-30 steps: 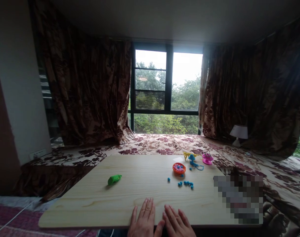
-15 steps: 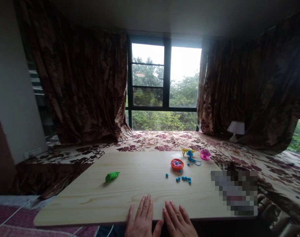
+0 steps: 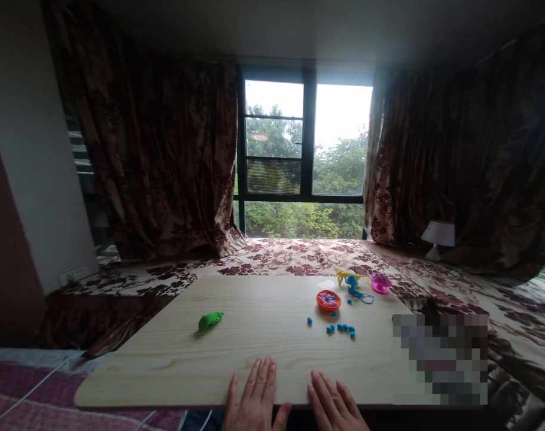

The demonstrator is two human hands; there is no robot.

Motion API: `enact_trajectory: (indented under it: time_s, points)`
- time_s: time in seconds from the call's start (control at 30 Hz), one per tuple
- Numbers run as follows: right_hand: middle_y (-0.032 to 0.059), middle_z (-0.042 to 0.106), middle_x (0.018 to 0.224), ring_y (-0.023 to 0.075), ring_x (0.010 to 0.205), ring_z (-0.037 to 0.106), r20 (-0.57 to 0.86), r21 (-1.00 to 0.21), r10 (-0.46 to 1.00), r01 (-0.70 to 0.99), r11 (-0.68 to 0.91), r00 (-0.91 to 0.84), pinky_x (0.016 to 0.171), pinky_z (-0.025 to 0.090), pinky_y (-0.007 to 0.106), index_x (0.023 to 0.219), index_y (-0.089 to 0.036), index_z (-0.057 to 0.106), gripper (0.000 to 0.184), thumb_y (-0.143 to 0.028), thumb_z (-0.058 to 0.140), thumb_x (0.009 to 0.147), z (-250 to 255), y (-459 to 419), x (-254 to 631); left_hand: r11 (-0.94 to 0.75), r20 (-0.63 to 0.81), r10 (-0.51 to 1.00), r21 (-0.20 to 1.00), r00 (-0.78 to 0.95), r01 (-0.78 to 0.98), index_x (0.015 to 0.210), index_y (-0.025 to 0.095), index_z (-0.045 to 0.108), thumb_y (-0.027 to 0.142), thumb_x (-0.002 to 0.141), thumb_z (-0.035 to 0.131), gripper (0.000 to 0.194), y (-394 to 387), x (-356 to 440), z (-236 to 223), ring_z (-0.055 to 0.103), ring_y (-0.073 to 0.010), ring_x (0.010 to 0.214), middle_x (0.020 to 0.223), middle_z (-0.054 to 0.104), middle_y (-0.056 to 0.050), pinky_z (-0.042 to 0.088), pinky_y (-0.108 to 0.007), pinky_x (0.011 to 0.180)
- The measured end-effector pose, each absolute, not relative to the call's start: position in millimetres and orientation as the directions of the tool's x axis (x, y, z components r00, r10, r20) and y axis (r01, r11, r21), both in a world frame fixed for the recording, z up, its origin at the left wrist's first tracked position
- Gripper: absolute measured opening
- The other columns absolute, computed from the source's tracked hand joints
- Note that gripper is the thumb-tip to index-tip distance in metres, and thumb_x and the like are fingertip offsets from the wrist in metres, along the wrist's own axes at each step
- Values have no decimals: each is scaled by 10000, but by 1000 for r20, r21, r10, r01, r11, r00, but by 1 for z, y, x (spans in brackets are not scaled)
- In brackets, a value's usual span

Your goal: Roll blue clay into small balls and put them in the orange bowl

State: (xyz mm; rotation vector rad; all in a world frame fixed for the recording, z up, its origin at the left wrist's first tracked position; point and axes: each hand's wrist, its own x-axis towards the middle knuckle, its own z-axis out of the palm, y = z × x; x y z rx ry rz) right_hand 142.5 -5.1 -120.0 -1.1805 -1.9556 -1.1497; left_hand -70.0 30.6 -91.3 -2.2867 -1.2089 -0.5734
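Observation:
My left hand (image 3: 255,400) lies palm down on the near edge of the wooden table (image 3: 164,353), fingers stretched out, holding nothing. To its right, my right hand (image 3: 334,402) rests on the same edge, also flat and empty. Beyond the right hand, several small blue balls (image 3: 343,327) are scattered on the tabletop. Behind them stands an orange bowl (image 3: 319,303) with pink and blue balls in it. A green toy-like object (image 3: 210,321) lies on its side farther off to the left; its exact kind is unclear.
At the table's far right are a blue mushroom-shaped piece (image 3: 352,282) with a looped cord, a yellow piece (image 3: 343,276) and a pink stand-like toy (image 3: 380,283). A blurred-out area (image 3: 442,359) covers the right corner. A white lamp (image 3: 438,234) stands behind, near the curtains.
The view has shifted slightly, so the table and toys appear farther right. My hands stay flat at the table edge, with a slightly wider gap between them.

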Motion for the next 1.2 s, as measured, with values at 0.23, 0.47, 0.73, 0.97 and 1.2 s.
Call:
enact_trajectory:
  time_s: [0.23,0.47,0.73,0.97,1.2]
  points:
    - [47,572,1171,173,1047,533,720,361,521,889,283,-458,863,399,282,1213,-152,481,524,-118,440,692,-89,13,156,-431,619,652,-173,438,886,1221,203,474,478,833,344,493,44,-49,-90,486,-230,1132,1268,489,-61,261,-435,964]
    - [38,564,1183,163,1070,519,750,398,472,886,238,-464,874,384,271,1209,-185,490,441,-127,394,782,-114,4,167,-462,643,590,-226,488,858,1191,213,507,469,821,381,468,38,-56,-99,524,-214,1090,1249,504,-51,296,-403,937]
    - [6,635,1065,133,998,546,837,334,337,890,309,-431,932,326,240,1102,-207,568,284,-293,413,880,-102,25,126,-487,497,712,-160,496,859,1219,184,471,493,860,256,520,44,-44,-75,491,-242,1133,1270,474,-77,370,-452,886]
    - [-18,620,1093,131,1035,520,802,385,327,851,356,-500,909,347,244,1134,-225,544,293,-243,395,881,-98,14,136,-542,489,704,-98,515,834,1208,256,487,306,848,354,387,47,-70,-73,502,-187,1119,1249,524,-9,394,-366,899]
    - [-51,634,826,123,735,569,782,136,481,861,490,-396,695,420,227,798,-271,589,61,-282,582,739,-76,10,131,-516,412,816,203,405,832,933,236,647,85,770,367,357,35,-74,-32,557,-146,891,949,639,-33,439,-261,790]
